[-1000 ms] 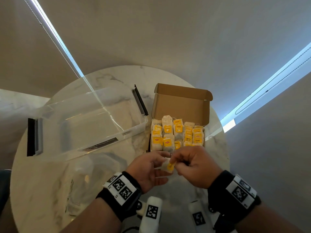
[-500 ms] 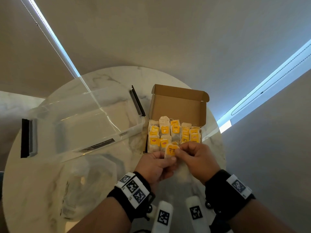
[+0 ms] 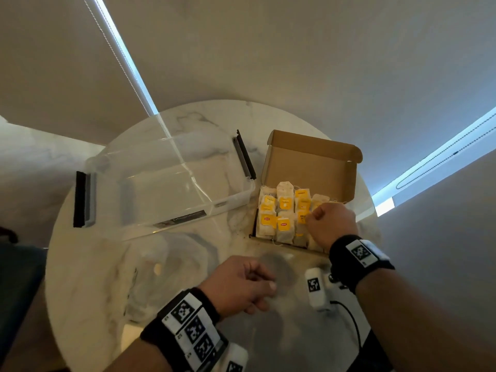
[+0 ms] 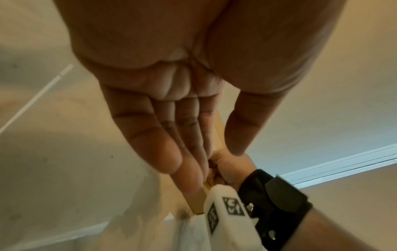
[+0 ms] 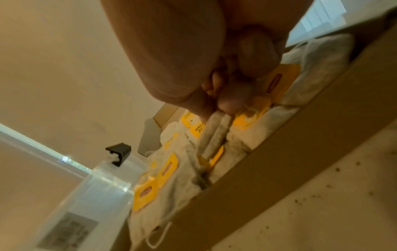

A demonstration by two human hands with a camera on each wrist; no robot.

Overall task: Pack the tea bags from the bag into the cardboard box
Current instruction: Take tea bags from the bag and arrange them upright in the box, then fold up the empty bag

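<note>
An open cardboard box (image 3: 308,167) sits on the round marble table, its lid standing up at the back. Rows of tea bags (image 3: 281,210) with yellow tags fill it. My right hand (image 3: 308,217) is over the box's right half and pinches one tea bag (image 5: 212,135) between thumb and fingers, its lower end among the packed bags (image 5: 167,171). My left hand (image 3: 241,285) hovers over the table near the front with relaxed fingers (image 4: 167,144) and holds nothing. The clear plastic bag (image 3: 166,272) lies crumpled left of that hand.
A large clear plastic bin (image 3: 166,189) with black latches (image 3: 80,200) stands left of the box, almost touching it. Tea crumbs dot the marble table (image 5: 322,195) in front of the box wall (image 5: 279,161). A window blind gap glows at the right.
Both hands held the tea bag in front of the box. Now the right hand alone has carried it forward into the box, and the left hand has let go and drawn back.
</note>
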